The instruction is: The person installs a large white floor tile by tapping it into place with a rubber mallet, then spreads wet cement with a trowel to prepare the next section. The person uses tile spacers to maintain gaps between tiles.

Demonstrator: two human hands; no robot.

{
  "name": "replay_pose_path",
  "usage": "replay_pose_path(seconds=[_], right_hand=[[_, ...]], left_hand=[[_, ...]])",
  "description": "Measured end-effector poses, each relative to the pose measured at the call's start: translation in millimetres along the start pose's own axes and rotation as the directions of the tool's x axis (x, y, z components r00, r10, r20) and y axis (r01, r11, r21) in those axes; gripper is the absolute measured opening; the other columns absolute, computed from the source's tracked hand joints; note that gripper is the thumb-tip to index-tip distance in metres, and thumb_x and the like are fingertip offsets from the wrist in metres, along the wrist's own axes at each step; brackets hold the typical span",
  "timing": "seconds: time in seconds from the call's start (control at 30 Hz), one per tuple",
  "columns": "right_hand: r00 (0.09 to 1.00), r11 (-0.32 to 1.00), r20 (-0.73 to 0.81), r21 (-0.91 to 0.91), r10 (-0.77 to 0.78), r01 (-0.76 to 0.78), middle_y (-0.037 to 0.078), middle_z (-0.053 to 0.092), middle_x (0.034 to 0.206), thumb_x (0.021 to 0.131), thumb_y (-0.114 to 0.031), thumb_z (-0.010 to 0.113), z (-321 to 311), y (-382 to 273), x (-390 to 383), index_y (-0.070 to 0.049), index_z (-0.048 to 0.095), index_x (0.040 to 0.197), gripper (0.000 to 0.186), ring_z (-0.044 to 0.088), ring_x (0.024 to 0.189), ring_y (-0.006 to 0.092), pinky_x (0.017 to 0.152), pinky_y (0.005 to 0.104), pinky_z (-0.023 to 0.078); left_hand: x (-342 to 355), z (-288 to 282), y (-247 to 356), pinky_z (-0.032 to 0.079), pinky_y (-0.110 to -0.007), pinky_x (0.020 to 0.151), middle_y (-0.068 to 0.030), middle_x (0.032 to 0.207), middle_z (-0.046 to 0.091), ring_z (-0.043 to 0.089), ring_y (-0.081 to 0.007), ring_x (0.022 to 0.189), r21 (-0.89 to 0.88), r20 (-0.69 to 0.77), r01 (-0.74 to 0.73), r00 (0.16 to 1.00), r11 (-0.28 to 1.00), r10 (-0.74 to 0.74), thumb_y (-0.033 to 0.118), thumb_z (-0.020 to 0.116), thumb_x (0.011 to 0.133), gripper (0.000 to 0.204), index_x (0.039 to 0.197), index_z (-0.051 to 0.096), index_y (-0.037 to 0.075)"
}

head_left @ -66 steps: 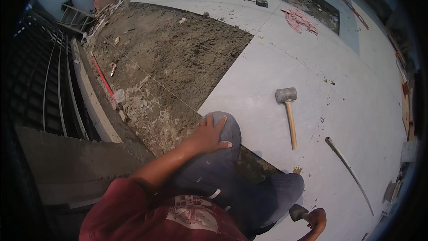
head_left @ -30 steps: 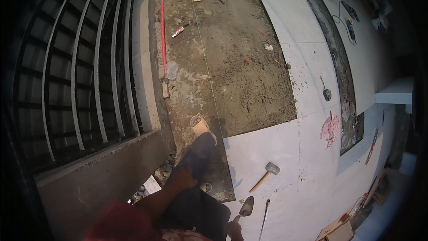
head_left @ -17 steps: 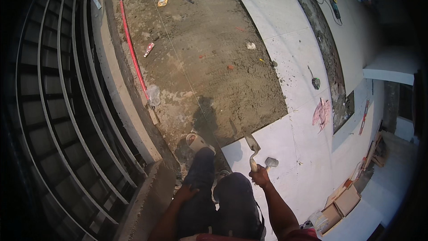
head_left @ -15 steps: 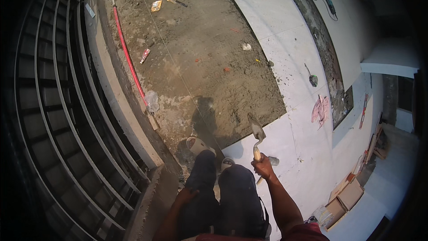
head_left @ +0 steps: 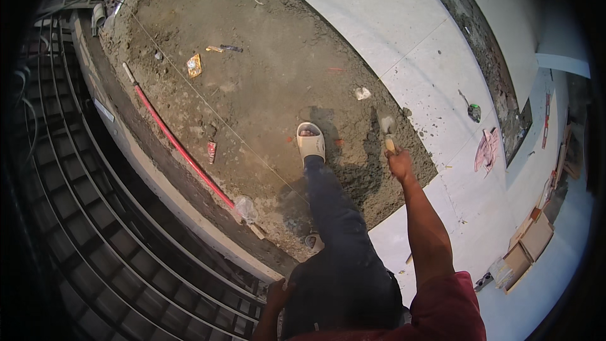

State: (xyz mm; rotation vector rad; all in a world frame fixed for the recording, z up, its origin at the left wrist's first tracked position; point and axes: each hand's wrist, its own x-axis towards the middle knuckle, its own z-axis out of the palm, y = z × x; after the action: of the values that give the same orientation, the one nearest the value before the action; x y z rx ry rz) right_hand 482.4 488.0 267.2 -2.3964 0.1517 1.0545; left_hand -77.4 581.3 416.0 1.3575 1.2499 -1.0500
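My right hand (head_left: 400, 165) is closed round the wooden handle of a trowel (head_left: 390, 145). Its blade, blurred, is at the grey, lumpy mortar (head_left: 363, 177) near the edge of the white tiles (head_left: 435, 82). At the lower left, my left hand (head_left: 278, 293) is low beside my bent leg; its fingers are too dark to make out. One foot in a beige slide sandal (head_left: 311, 145) stands on the sandy bed, left of the trowel. My other foot (head_left: 312, 240) shows partly behind the leg.
A taut string (head_left: 208, 102) crosses the bed. Left of it lie a red pole (head_left: 177, 142), a red tube (head_left: 211, 151) and a clear plastic bag (head_left: 246, 209). Metal bars (head_left: 120, 233) run along the left. A pink cloth (head_left: 487, 149) and cardboard boxes (head_left: 527, 240) are at right.
One foot has stepped forward onto the bed. My right hand has carried the trowel forward from the tile edge over the mortar. The view has shifted with me.
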Motion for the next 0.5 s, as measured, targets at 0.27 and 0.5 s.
replay_pose_path(seconds=[0.27,0.5], right_hand=[[0.926,0.897,0.164,-0.239,-0.341,0.372,0.016,0.071,0.087,0.093,-0.024,0.064,40.0,-90.1,49.5,0.006,0.065,0.109,0.034,0.065,0.063,0.0249,0.062,0.0410,0.051],[0.983,0.994,0.158,-0.062,0.093,-0.084,0.019,0.066,0.105,0.095,-0.021,0.063,69.5,-124.4,16.0,0.009,0.044,0.136,0.054,0.066,0.087,0.0224,0.080,0.0333,0.052]], left_hand=[[0.7,-118.3,99.0,0.045,-0.044,0.101,-0.0283,0.130,0.057,0.057,-0.0375,0.121,-0.066,-0.056,0.142,0.988,0.988,-0.145,0.048,0.063,0.090,0.071,0.134,0.052,-0.008],[16.5,-176.5,192.2,0.045,-0.046,0.100,-0.0203,0.122,0.060,0.058,-0.0388,0.114,0.216,-0.368,-0.103,0.912,0.971,0.178,0.043,0.066,0.087,0.056,0.126,0.059,0.004]])
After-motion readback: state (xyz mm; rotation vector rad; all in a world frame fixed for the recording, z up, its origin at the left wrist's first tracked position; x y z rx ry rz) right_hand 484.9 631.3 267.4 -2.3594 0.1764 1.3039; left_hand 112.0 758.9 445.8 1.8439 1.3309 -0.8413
